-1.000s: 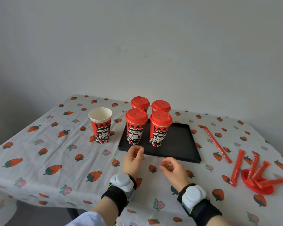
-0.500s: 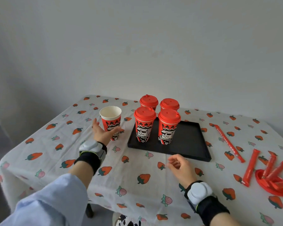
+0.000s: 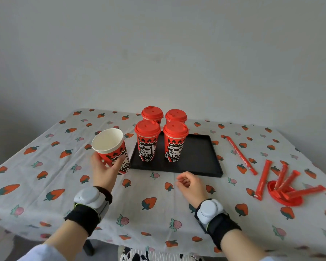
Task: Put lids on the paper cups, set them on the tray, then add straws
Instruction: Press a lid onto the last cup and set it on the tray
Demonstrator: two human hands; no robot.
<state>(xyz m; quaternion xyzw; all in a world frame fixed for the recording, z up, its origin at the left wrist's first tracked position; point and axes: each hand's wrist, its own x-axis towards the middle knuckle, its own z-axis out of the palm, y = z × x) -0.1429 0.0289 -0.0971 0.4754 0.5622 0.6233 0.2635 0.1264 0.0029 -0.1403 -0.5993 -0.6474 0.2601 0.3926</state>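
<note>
My left hand (image 3: 105,170) grips an open, lidless paper cup (image 3: 111,147), red with a king print, tilted toward me just left of the black tray (image 3: 199,162). Several cups with red lids stand on the tray's left half, the nearest two being one lidded cup (image 3: 147,140) and another (image 3: 175,141) beside it. My right hand (image 3: 191,185) hovers over the cloth in front of the tray, fingers loosely curled, holding nothing. A red lid (image 3: 285,194) lies at the right with wrapped red straws (image 3: 290,181) across it.
More wrapped straws lie on the strawberry-print tablecloth (image 3: 45,176), one long straw (image 3: 241,155) right of the tray and another (image 3: 263,179) nearer the lid. The tray's right half is bare. A plain wall stands behind the table.
My left hand reached left from in front of the tray, took hold of the lidless cup and tilted it toward me. My right hand stayed roughly in place.
</note>
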